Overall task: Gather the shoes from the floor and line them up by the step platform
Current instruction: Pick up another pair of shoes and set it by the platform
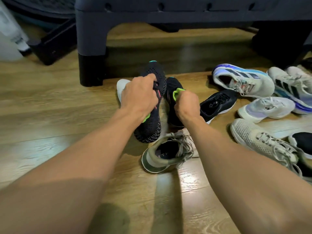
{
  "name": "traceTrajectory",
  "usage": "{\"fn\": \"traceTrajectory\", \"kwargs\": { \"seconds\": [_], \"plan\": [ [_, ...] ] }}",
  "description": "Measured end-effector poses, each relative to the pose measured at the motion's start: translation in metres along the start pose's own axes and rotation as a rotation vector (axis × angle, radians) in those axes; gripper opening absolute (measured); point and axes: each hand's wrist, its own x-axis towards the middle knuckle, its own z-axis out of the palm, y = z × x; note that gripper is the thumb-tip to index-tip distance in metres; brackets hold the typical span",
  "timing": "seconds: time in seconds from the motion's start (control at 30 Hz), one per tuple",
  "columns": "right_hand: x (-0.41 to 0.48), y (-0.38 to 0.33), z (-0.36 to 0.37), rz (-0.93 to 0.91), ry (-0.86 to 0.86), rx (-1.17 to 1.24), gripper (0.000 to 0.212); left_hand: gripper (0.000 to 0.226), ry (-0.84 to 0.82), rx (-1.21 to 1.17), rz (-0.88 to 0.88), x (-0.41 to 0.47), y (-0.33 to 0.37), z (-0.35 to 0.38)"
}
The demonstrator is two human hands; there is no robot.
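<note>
In the middle of the frame, just in front of the left leg of the dark grey plastic step platform [152,12], the person's two hands each hold one of a dark pair. The left hand [139,94] has its fingers curled into the laces of a black knit running shoe [152,72] with pink and neon-green accents, its toe pointing toward the platform. Just to its right, the right hand [187,105] pinches the neon-green heel tab of the second black shoe [173,85], which lies alongside the first. A pale shoe [122,85] shows partly behind the left hand. Below the pair, near the centre, an olive-grey laced sneaker [165,156] rests on the wooden plank floor [50,98]. Toward the right of the frame lie a black sneaker with a white sole [217,102], a white and blue striped sneaker [243,80], a white sneaker with a lilac side [266,107] and a white mesh sneaker [260,135], loosely heaped, with more shoes cut off at the right edge.
</note>
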Motion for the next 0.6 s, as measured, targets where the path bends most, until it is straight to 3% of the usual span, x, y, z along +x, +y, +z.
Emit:
{"fn": "traceTrajectory", "kwargs": {
  "seconds": [0.27,0.43,0.6],
  "plan": [
    [-0.003,-0.071,-0.083,-0.015,0.16,0.12,0.018,0.033,0.145,-0.129,-0.347,-0.047,-0.081,-0.06],
    [-0.044,-0.153,-0.096,-0.298,0.118,0.187,0.016,0.034,0.034,0.002,-0.437,-0.084,-0.137,-0.08],
    [-0.086,-0.197,-0.076,-0.617,0.093,0.06,0.022,0.036,-0.083,0.135,-0.505,-0.128,-0.177,-0.078]
  ]
}}
